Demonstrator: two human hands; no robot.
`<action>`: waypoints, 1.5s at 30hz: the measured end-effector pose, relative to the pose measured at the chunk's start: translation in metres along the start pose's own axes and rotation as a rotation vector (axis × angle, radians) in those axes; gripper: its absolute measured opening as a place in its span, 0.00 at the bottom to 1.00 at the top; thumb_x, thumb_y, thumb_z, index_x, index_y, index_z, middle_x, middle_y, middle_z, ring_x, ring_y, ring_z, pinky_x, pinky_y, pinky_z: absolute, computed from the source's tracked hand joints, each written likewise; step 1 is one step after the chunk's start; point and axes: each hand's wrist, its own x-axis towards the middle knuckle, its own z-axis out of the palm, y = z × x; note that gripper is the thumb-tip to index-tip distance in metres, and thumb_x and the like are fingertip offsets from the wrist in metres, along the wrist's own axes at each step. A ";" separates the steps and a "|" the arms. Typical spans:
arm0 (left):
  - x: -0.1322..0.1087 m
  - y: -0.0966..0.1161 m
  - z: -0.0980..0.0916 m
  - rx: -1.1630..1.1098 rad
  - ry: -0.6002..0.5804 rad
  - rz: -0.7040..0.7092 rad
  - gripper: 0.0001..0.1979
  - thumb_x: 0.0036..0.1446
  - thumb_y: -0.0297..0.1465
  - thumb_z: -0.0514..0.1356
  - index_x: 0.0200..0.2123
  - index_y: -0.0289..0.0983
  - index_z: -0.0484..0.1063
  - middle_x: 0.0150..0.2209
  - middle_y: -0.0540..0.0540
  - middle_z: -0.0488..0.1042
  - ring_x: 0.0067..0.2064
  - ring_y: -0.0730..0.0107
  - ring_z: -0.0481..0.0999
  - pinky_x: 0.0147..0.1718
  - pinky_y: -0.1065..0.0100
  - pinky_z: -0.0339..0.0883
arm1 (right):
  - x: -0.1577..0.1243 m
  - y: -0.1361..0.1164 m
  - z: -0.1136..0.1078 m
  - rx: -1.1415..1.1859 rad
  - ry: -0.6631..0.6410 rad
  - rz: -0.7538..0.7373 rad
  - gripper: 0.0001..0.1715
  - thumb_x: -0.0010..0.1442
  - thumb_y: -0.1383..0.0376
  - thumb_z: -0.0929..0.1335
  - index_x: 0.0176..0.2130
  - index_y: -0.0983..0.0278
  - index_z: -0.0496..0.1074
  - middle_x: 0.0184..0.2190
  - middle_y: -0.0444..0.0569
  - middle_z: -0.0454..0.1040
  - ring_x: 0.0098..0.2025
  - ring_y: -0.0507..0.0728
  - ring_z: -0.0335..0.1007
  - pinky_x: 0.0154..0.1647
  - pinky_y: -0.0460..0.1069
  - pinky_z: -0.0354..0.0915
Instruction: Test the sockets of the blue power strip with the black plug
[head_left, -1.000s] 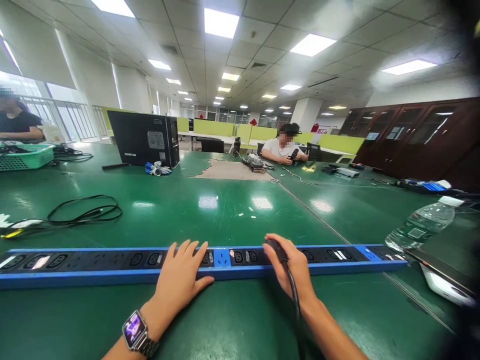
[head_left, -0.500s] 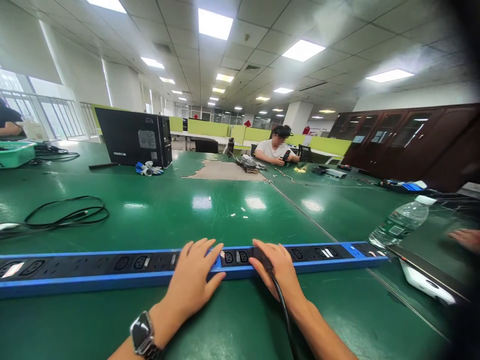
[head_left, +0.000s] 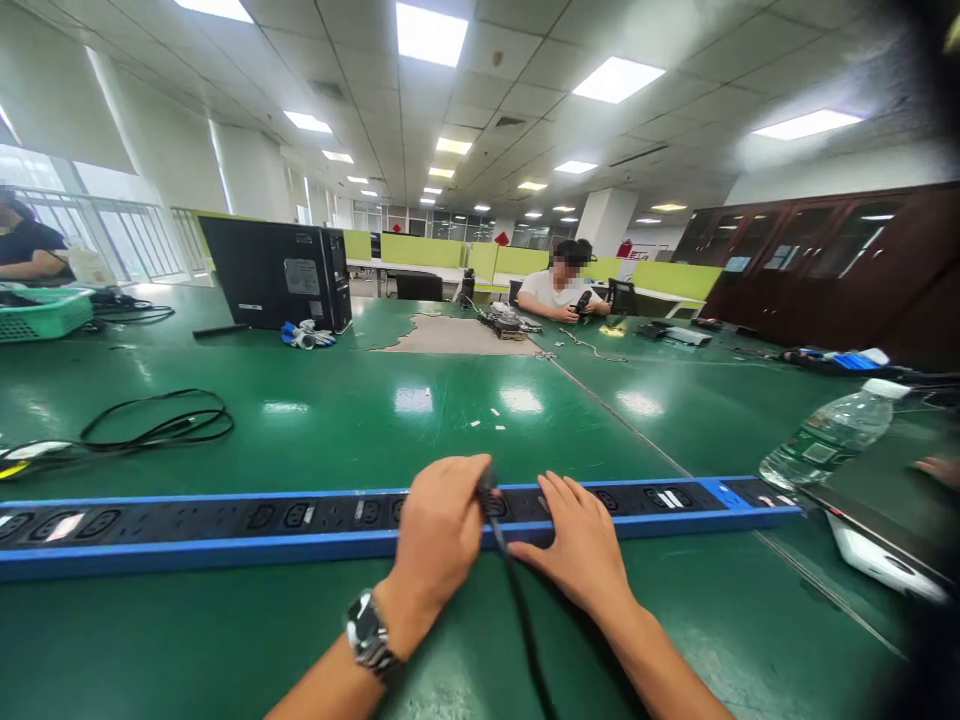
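A long blue power strip [head_left: 187, 525] with black sockets lies across the green table in front of me. My left hand [head_left: 439, 530], with a watch on the wrist, is closed round a black plug [head_left: 487, 497] that sits at a socket of the strip. The plug's black cable [head_left: 525, 620] runs back toward me between my arms. Just right of the plug, my right hand [head_left: 581, 540] lies flat and open on the strip, fingers spread.
A clear water bottle [head_left: 829, 435] lies on its side at the right by a white device [head_left: 877, 555]. A coiled black cable [head_left: 150, 425] lies at the left. A black computer case [head_left: 274, 272] stands further back. People sit at the far side and far left.
My left hand moved right along the strip and took hold of the black plug. My right hand let go of the plug and now lies flat just to its right.
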 end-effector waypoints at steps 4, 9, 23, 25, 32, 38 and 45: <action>-0.038 -0.064 -0.082 0.131 0.021 -0.200 0.18 0.63 0.36 0.53 0.54 0.39 0.69 0.49 0.43 0.77 0.50 0.59 0.76 0.52 0.58 0.69 | 0.001 0.001 0.004 0.019 0.001 0.015 0.52 0.44 0.42 0.72 0.60 0.65 0.63 0.62 0.58 0.65 0.64 0.69 0.56 0.63 0.64 0.52; -0.057 -0.102 -0.126 0.186 -0.192 -0.186 0.20 0.63 0.40 0.52 0.54 0.40 0.71 0.50 0.44 0.78 0.49 0.60 0.78 0.49 0.61 0.72 | 0.001 0.004 0.008 0.047 0.008 0.039 0.51 0.45 0.41 0.71 0.60 0.64 0.63 0.61 0.57 0.65 0.65 0.69 0.55 0.63 0.66 0.50; -0.063 -0.098 -0.121 0.649 -0.311 -0.157 0.37 0.52 0.32 0.57 0.66 0.36 0.53 0.58 0.36 0.70 0.59 0.52 0.69 0.59 0.48 0.57 | 0.035 -0.214 -0.015 0.506 -0.044 -0.474 0.23 0.57 0.58 0.69 0.52 0.60 0.70 0.46 0.51 0.77 0.48 0.61 0.67 0.50 0.59 0.62; -0.064 -0.099 -0.119 0.659 -0.290 -0.160 0.36 0.50 0.29 0.55 0.65 0.36 0.55 0.57 0.37 0.71 0.58 0.53 0.71 0.59 0.49 0.58 | 0.038 -0.228 -0.005 0.516 -0.038 -0.502 0.12 0.60 0.62 0.67 0.45 0.61 0.73 0.40 0.49 0.78 0.43 0.59 0.68 0.47 0.56 0.63; -0.062 -0.101 -0.118 0.628 -0.304 -0.177 0.36 0.50 0.35 0.60 0.62 0.37 0.58 0.58 0.37 0.71 0.58 0.50 0.70 0.59 0.46 0.57 | 0.044 -0.222 -0.014 0.708 0.187 -0.451 0.12 0.64 0.61 0.64 0.46 0.62 0.72 0.41 0.50 0.78 0.42 0.57 0.69 0.44 0.53 0.64; -0.062 -0.099 -0.118 0.626 -0.316 -0.196 0.42 0.49 0.41 0.66 0.64 0.38 0.54 0.59 0.36 0.69 0.59 0.50 0.69 0.60 0.46 0.56 | 0.057 -0.154 -0.039 0.746 0.194 -0.370 0.14 0.63 0.59 0.66 0.45 0.62 0.74 0.38 0.50 0.79 0.39 0.57 0.74 0.42 0.51 0.69; -0.060 -0.097 -0.118 0.629 -0.330 -0.202 0.45 0.49 0.41 0.68 0.65 0.38 0.52 0.59 0.36 0.69 0.60 0.51 0.68 0.60 0.46 0.55 | 0.031 -0.107 -0.015 0.683 0.057 -0.327 0.12 0.62 0.60 0.66 0.44 0.61 0.74 0.39 0.50 0.79 0.39 0.57 0.74 0.42 0.51 0.70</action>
